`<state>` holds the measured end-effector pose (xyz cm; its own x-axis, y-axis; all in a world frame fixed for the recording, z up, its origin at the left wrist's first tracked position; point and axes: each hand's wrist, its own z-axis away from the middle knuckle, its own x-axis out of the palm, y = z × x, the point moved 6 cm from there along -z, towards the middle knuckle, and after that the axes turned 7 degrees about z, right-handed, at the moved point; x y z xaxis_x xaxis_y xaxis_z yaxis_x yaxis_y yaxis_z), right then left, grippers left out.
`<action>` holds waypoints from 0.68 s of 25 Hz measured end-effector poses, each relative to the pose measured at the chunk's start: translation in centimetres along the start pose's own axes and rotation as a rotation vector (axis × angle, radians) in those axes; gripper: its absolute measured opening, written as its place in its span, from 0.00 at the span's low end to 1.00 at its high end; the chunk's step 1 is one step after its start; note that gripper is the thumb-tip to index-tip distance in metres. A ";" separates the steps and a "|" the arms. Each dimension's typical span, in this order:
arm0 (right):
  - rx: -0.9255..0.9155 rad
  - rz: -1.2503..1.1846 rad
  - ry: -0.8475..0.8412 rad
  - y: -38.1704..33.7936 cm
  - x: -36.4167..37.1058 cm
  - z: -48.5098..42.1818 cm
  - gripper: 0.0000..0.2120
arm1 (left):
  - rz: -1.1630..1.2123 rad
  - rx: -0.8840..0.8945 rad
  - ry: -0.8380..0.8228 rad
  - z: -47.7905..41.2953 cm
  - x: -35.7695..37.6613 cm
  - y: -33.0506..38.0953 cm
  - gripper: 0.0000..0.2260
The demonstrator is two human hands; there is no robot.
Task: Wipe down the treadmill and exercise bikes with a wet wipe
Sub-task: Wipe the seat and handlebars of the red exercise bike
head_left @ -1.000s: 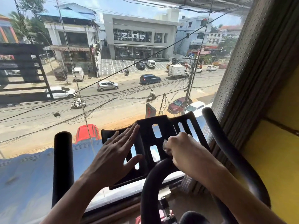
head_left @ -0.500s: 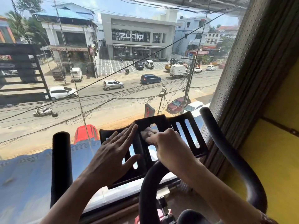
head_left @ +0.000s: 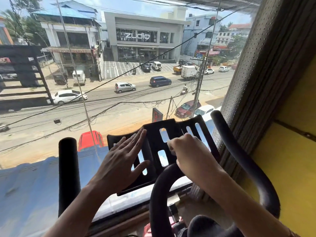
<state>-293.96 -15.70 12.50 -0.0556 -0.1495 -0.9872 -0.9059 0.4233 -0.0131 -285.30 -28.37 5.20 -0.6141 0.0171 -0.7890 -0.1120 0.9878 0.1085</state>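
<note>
The exercise bike's black slotted console tray (head_left: pixel 168 127) sits between its black handlebars, right in front of a glass window. My left hand (head_left: pixel 122 159) lies flat with straight fingers on the tray's left part. My right hand (head_left: pixel 187 152) is curled around a small white wet wipe (head_left: pixel 170 145) and presses it against the middle of the tray, near the slots. Only a bit of the wipe shows beside the knuckles.
An upright black handlebar grip (head_left: pixel 68 171) stands at the left. A curved black handlebar (head_left: pixel 242 159) runs down the right side, and an inner loop (head_left: pixel 159 194) curves under my right hand. A perforated dark panel and a yellow wall (head_left: pixel 294 151) close in the right.
My right hand with the wipe slid up and left over the tray, then back to the right. My left hand has stayed flat on the tray's left part.
</note>
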 end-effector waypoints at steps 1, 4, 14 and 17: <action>0.006 -0.002 -0.019 -0.3 0.0 0.6 0.12 | 0.003 0.000 0.010 -0.1 -0.1 0.2 0.33; 0.059 0.032 -0.032 -1.1 -0.3 1.1 0.09 | 0.028 0.003 0.014 0.0 -0.1 0.7 0.33; 0.399 -0.432 0.171 -2.5 0.1 1.1 0.07 | 0.675 -0.135 0.120 -0.2 -2.2 1.2 0.24; 0.576 -0.643 0.476 0.2 -0.7 4.9 0.10 | 0.872 -0.102 0.141 -0.2 -3.6 2.3 0.16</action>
<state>-292.06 -11.13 12.45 0.0982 -0.7944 -0.5993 -0.4866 0.4870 -0.7253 -283.55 -26.22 8.39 -0.6035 0.7307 -0.3192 0.3755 0.6136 0.6946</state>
